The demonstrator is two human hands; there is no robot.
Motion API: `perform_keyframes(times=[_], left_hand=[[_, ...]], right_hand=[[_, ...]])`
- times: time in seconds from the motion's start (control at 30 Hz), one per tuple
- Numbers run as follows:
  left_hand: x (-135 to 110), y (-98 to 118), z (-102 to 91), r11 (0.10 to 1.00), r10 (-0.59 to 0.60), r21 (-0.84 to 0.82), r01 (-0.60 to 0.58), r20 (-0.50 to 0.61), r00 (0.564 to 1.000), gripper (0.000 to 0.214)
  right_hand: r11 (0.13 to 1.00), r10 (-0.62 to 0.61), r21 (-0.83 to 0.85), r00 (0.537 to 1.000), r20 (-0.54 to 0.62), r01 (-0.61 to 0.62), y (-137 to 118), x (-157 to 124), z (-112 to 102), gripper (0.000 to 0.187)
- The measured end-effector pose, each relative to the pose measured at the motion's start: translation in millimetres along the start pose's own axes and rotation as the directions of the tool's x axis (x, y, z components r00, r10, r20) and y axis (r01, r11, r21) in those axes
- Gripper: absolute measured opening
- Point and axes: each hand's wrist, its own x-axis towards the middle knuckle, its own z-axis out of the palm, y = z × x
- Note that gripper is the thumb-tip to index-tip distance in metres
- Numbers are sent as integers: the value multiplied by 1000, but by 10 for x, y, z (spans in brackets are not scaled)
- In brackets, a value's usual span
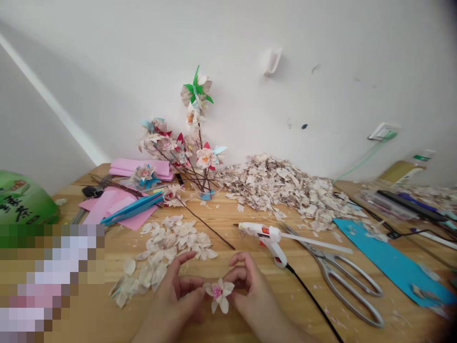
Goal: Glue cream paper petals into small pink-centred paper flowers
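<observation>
Between my two hands, low in the head view, is a handmade flower (223, 301) with pale petals and a pink centre. My left hand (183, 290) pinches it from the left, thumb and fingers at the petals. On the other side my right hand (248, 288) has its thumb and bent fingers closed at the petal edge. Loose pale petals (178, 240) lie scattered just beyond my left hand. A brown twig with a flower at its end (207, 221) rests past my fingertips. The white glue gun (262, 232), holding a glue stick, lies on its side beyond my right hand.
Large metal scissors (333, 271) lie at right, near a blue sheet (389, 262). The glue gun's black cord (314, 302) runs toward the front edge. A heap of dried flakes (278, 183) and a cup of flowering twigs (205, 191) stand by the wall. Pink paper (143, 167) lies left.
</observation>
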Motion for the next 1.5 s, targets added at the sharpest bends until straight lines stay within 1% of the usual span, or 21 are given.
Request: perform_keyframes(times=[0.07, 0.23, 0.4, 0.5, 0.6, 0.67, 0.77, 0.87, 1.0, 1.17, 1.33, 1.5], left_hand=[[-1, -1, -16, 1000, -6, 22, 5, 9, 1000, 78], [10, -23, -40, 997, 5, 79, -6, 6, 1000, 82], [12, -12, -46, 992, -28, 127, 26, 14, 1000, 85], [11, -6, -53, 988, -1, 156, 2, -9, 1000, 83], [15, -16, -68, 991, 30, 128, -27, -18, 999, 77], [21, -24, -78, 991, 67, 117, -62, -43, 997, 71], [28, -27, -78, 984, 111, 150, -99, -76, 991, 67], [27, -25, -61, 981, 91, 179, -79, -62, 994, 70], [20, -11, -36, 980, 58, 193, -45, -65, 996, 76], [-6, 51, 0, 991, 7, 137, 3, -72, 997, 79], [-13, 94, 25, 996, -30, 79, 36, -68, 997, 82], [-13, 105, 13, 997, -76, 8, 77, -53, 996, 80]], right_hand=[[1000, 18, 17, 1000, 3, -18, 2, 4, -4, 38], [996, -16, -88, 1000, 12, 17, 17, 6, -31, 37], [992, -35, -117, 999, 38, 39, 17, 1, -50, 36], [995, -25, -91, 999, 44, 29, 25, 0, -55, 35], [998, -15, -53, 999, 44, 17, 39, 5, -58, 35], [999, -11, -40, 999, 43, 12, 41, 12, -58, 36], [1000, 1, -12, 999, 47, 0, 31, 23, -61, 37], [1000, 16, 5, 998, 68, -16, 24, 23, -67, 37], [998, 8, -61, 998, 65, -4, 24, 0, -77, 37], [993, -3, -118, 999, 40, 7, 22, -10, -65, 37], [997, 36, -67, 999, 38, -33, 19, -5, -54, 38], [997, 73, 8, 996, 49, -74, -13, 3, -53, 38]])
